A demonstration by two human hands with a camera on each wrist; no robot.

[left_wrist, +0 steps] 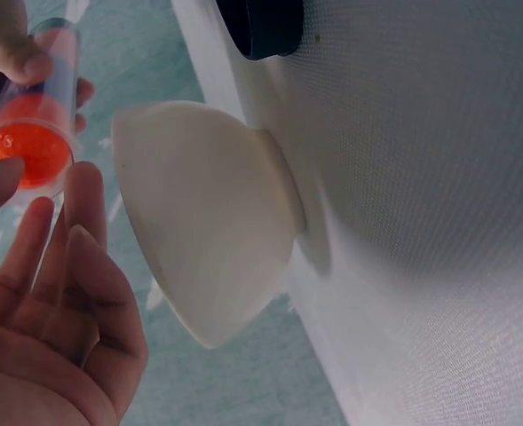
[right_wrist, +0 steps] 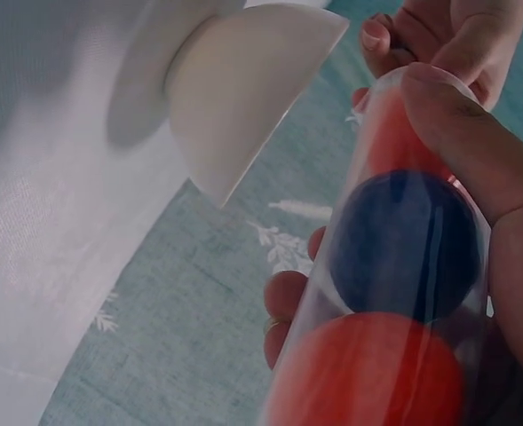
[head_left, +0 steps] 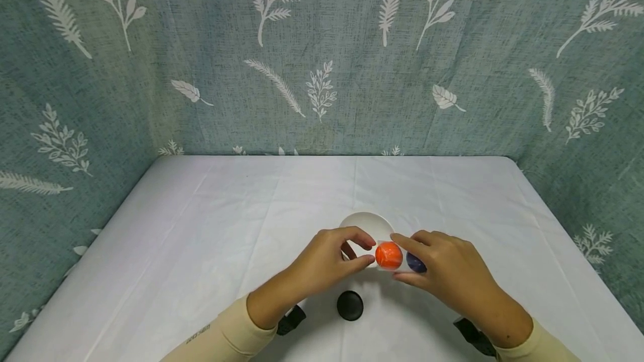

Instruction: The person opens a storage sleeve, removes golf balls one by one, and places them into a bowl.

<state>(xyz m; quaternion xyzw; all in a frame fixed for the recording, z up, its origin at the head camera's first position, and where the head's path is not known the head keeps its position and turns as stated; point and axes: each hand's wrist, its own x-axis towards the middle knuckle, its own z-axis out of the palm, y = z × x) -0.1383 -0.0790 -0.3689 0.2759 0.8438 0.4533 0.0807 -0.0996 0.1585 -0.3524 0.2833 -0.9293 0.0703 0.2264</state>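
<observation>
My right hand (head_left: 443,258) grips a clear tube (left_wrist: 59,78) with its fingers and thumb wrapped around it. Inside are an orange ball (head_left: 389,255) at the left end, a dark blue ball (right_wrist: 405,244) behind it, and another orange ball (right_wrist: 368,373) further back. At the tube's left end my left hand (head_left: 327,256) holds its thumb and fingers apart, fingertips close to the rim and the front ball. Whether they touch it I cannot tell. Just behind and below the tube stands a white bowl (left_wrist: 203,213), partly hidden by the hands in the head view.
A black round cap-like piece (head_left: 350,305) lies on the white-covered table (head_left: 201,250), nearer to me than the bowl. Green leaf-patterned cloth (head_left: 216,71) hangs behind the table and along both sides. Dark straps (head_left: 292,320) sit at my wrists.
</observation>
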